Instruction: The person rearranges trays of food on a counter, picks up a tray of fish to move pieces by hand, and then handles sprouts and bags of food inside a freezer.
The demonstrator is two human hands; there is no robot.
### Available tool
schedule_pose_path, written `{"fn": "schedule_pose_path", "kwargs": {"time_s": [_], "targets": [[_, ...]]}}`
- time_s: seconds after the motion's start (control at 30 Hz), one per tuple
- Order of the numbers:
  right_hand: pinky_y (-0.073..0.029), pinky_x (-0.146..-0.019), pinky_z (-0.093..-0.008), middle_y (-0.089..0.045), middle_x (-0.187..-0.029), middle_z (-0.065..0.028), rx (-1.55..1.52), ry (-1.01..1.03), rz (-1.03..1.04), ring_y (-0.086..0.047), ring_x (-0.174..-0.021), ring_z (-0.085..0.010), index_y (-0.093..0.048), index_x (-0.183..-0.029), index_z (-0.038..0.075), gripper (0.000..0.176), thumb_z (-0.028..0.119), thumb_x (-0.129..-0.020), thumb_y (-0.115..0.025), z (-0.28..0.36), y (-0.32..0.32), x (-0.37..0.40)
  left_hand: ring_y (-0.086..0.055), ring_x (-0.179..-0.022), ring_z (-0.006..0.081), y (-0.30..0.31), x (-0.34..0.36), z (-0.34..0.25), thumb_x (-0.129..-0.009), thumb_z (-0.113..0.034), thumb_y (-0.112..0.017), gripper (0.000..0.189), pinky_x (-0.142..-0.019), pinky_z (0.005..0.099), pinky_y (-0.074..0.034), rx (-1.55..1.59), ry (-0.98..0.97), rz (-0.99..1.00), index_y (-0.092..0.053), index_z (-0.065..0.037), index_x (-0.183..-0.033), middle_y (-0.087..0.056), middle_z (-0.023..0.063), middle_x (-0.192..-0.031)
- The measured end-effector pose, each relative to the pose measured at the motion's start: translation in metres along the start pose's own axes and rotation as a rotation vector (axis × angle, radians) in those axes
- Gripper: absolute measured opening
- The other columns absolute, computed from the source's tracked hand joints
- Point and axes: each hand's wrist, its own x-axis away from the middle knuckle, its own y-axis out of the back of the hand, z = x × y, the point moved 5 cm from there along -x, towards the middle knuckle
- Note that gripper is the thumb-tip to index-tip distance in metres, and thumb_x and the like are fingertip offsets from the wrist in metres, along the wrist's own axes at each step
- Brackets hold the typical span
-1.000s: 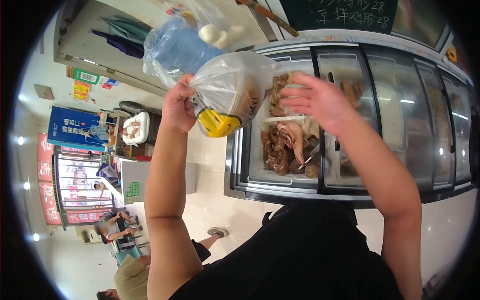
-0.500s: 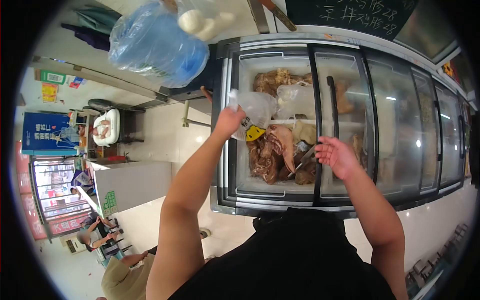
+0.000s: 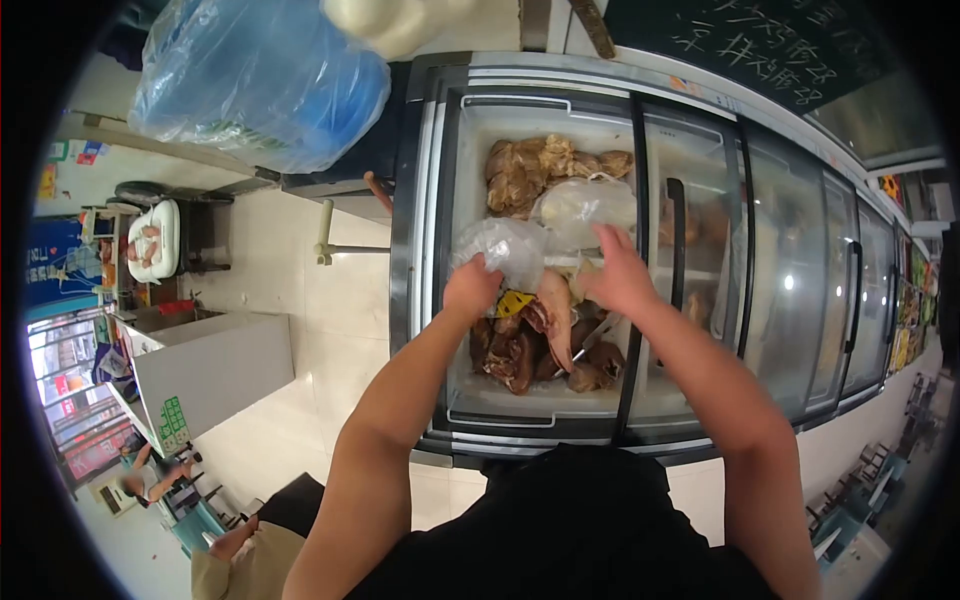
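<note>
A clear plastic bag (image 3: pixel 500 252) with a yellow printed patch lies over the food in the open freezer compartment. My left hand (image 3: pixel 473 288) is closed on its near left part. My right hand (image 3: pixel 620 275) reaches into the compartment with thumb and fingers apart, close to a pale food piece and the lower edge of a whitish plastic bag (image 3: pixel 588 212). Whether its fingertips touch either one is hard to tell. Below the hands lie a long pinkish meat piece (image 3: pixel 556 325) and dark brown meat (image 3: pixel 508 357). Beside them are metal tongs (image 3: pixel 595 335), partly hidden.
Brown bagged meat (image 3: pixel 520 175) fills the compartment's far side. Sliding glass lids (image 3: pixel 800 270) cover the freezer to the right. A big blue plastic-wrapped bundle (image 3: pixel 270 80) stands at upper left. A white counter (image 3: pixel 215 375) and a seated person (image 3: pixel 155 475) are at left.
My left hand has moved right with the clear bag, deeper over the food. My right hand has come off the lid's edge side and moved up and left into the compartment. The view has shifted.
</note>
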Motion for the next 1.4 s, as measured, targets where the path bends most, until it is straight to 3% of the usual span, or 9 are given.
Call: {"fn": "schedule_pose_path", "kwargs": {"time_s": [0.2, 0.27, 0.33, 0.53, 0.73, 0.83, 0.97, 1.13, 1.4], "targets": [[-0.042, -0.103, -0.0416, -0.011, -0.157, -0.0131, 0.868, 0.199, -0.068, -0.044, -0.126, -0.0408, -0.033, -0.146, 0.016, 0.070, 0.007, -0.081, -0.059, 0.006, -0.025, -0.102, -0.063, -0.090, 0.0423, -0.003, 0.008, 0.009, -0.080, -0.029, -0.067, 0.038, -0.079, 0.0486, -0.051, 0.100, -0.002, -0.019, -0.056, -0.004, -0.107, -0.067, 0.0234, -0.093], [-0.046, -0.096, -0.0399, -0.028, -0.151, -0.0162, 0.674, 0.040, 0.565, -0.051, -0.120, -0.0387, -0.053, -0.131, 0.020, 0.057, 0.001, -0.078, -0.057, -0.028, -0.064, -0.110, -0.064, -0.089, 0.0413, -0.005, 0.008, 0.011, -0.078, -0.027, -0.069, 0.038, -0.078, 0.0480, -0.051, 0.143, 0.000, -0.007, -0.056, -0.005, -0.106, -0.067, 0.0223, -0.092], [-0.050, -0.088, -0.0422, -0.052, -0.131, -0.0175, 0.796, 0.122, 0.704, -0.059, -0.108, -0.0357, -0.062, -0.117, 0.014, 0.037, 0.006, -0.081, -0.055, -0.053, -0.097, -0.102, -0.065, -0.087, 0.0398, -0.002, 0.011, 0.012, -0.077, -0.026, -0.070, 0.036, -0.077, 0.0473, -0.052, 0.207, -0.002, -0.042, -0.057, -0.006, -0.105, -0.067, 0.0210, -0.091], [-0.052, -0.080, -0.0413, -0.068, -0.097, -0.0149, 0.750, 0.120, 0.649, -0.066, -0.091, -0.0314, -0.059, -0.117, 0.008, 0.035, 0.006, -0.084, -0.051, -0.052, -0.093, -0.080, -0.064, -0.087, 0.0401, -0.006, 0.011, 0.014, -0.074, -0.019, -0.069, 0.034, -0.077, 0.0465, -0.052, 0.231, -0.005, -0.061, -0.057, -0.006, -0.103, -0.067, 0.0206, -0.089], [-0.052, -0.074, -0.0417, -0.069, -0.096, -0.0130, 0.774, 0.154, 0.793, -0.067, -0.089, -0.0299, -0.035, -0.143, 0.019, 0.063, 0.005, -0.084, -0.051, -0.030, -0.076, -0.081, -0.063, -0.084, 0.0423, -0.012, 0.011, 0.016, -0.071, -0.010, -0.064, 0.029, -0.074, 0.0483, -0.051, 0.241, -0.011, -0.073, -0.055, -0.007, -0.099, -0.066, 0.0220, -0.085], [-0.053, -0.073, -0.0409, -0.069, -0.096, -0.0119, 0.787, 0.209, 0.818, -0.067, -0.088, -0.0284, -0.038, -0.143, 0.020, 0.062, 0.005, -0.084, -0.052, -0.026, -0.086, -0.078, -0.063, -0.083, 0.0429, -0.011, 0.012, 0.014, -0.070, -0.010, -0.064, 0.029, -0.073, 0.0493, -0.050, 0.253, -0.039, -0.082, -0.054, -0.008, -0.098, -0.065, 0.0225, -0.083], [-0.053, -0.073, -0.0395, -0.069, -0.097, -0.0109, 0.775, 0.258, 0.736, -0.067, -0.089, -0.0277, -0.051, -0.133, 0.017, 0.050, 0.007, -0.084, -0.053, -0.042, -0.111, -0.079, -0.063, -0.081, 0.0430, -0.014, 0.013, 0.016, -0.071, -0.009, -0.063, 0.028, -0.072, 0.0500, -0.050, 0.246, -0.047, -0.082, -0.053, -0.008, -0.098, -0.065, 0.0225, -0.081], [-0.054, -0.076, -0.0404, -0.070, -0.095, -0.0104, 0.800, 0.138, 0.649, -0.068, -0.091, -0.0281, -0.071, -0.094, 0.010, 0.020, 0.018, -0.083, -0.057, -0.044, -0.104, -0.098, -0.063, -0.078, 0.0432, -0.011, 0.017, 0.014, -0.075, -0.013, -0.064, 0.027, -0.069, 0.0515, -0.049, 0.208, -0.032, -0.103, -0.051, -0.011, -0.099, -0.065, 0.0226, -0.079], [-0.052, -0.076, -0.0433, -0.066, -0.088, -0.0204, 0.297, 0.037, 0.177, -0.064, -0.082, -0.0370, -0.069, -0.086, 0.004, 0.027, 0.030, -0.078, -0.066, -0.027, 0.014, -0.142, -0.063, -0.079, 0.0436, -0.012, 0.019, 0.015, -0.076, -0.014, -0.065, 0.030, -0.069, 0.0518, -0.050, 0.176, -0.015, -0.114, -0.050, -0.011, -0.102, -0.065, 0.0230, -0.080]]}}
